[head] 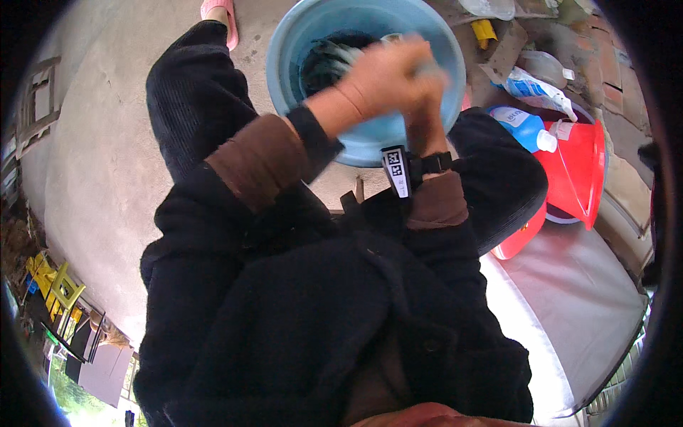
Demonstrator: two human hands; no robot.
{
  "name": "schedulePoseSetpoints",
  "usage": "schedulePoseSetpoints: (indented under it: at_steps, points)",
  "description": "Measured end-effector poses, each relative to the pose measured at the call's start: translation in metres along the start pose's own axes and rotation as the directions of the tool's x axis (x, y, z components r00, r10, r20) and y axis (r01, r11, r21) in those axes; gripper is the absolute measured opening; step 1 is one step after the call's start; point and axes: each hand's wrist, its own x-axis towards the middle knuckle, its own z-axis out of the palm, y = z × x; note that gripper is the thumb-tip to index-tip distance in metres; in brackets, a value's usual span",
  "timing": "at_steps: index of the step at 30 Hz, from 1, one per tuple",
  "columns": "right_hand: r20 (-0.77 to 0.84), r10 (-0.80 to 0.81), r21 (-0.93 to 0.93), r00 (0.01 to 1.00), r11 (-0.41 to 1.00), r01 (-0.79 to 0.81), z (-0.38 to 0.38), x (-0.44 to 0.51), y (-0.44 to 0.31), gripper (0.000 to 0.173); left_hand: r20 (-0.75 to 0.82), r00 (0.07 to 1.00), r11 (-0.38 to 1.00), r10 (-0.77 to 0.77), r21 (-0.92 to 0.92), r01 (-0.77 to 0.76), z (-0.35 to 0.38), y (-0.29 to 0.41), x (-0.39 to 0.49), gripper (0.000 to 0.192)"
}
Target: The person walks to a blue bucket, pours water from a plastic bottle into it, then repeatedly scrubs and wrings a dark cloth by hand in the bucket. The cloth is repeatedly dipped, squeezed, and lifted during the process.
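Over a light-blue plastic basin (pixel 275 58), my two hands are pressed together and blurred by motion. My left hand (pixel 387 80) lies across the upper part of my right hand (pixel 431 88), its fingers curled. Both appear closed on a pale grey-green cloth (pixel 428 68), mostly hidden by the fingers. Below and left of the hands, dark fabric (pixel 320 64) with whitish streaks lies in the basin. A black band with a white, marked tag (pixel 396 171) is around my right wrist.
To the right are a red plastic bucket (pixel 571 165), a blue bottle with a white cap (pixel 517 125), a blue-and-white bag (pixel 536 91) and a clear plastic jug (pixel 541 69). My knees flank the basin. Bricks (pixel 613 69) lie at the far right.
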Motion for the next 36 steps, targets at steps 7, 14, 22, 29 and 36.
schedulePoseSetpoints:
  at_steps: [7, 14, 22, 29, 36]
  points:
    - [-0.415, 0.175, -0.063, 0.893, 0.973, -0.22, 0.036, -0.012, 0.046, 0.027, -0.253, 0.923, 0.932, -0.289, 0.148, 0.332, 0.014, -0.065, 0.017, 0.035]
    - [-0.542, 0.187, 0.051, 0.819, 0.98, -0.19, 0.038, -0.018, 0.031, 0.027, -0.029, 0.984, 0.981, -0.176, 0.08, 0.178, 0.018, -0.017, -0.006, 0.031]
    - [-0.21, 0.066, -0.077, 0.975, 0.993, -0.084, 0.045, -0.007, -0.045, 0.02, 0.298, 0.714, 0.388, -0.633, -0.676, 0.626, -0.004, -0.128, 0.005, 0.026]
    - [-0.257, -0.16, -0.464, 0.953, 0.885, 0.023, -0.006, -0.004, -0.024, 0.022, -0.067, 0.868, 0.738, -0.491, -0.561, 0.374, -0.019, -0.083, 0.014, 0.023]
    - [0.024, 0.066, 0.004, 0.997, 0.998, -0.067, 0.022, -0.006, 0.011, 0.026, 0.091, 0.99, 0.896, 0.112, 0.421, -0.14, 0.014, -0.003, -0.006, 0.029]
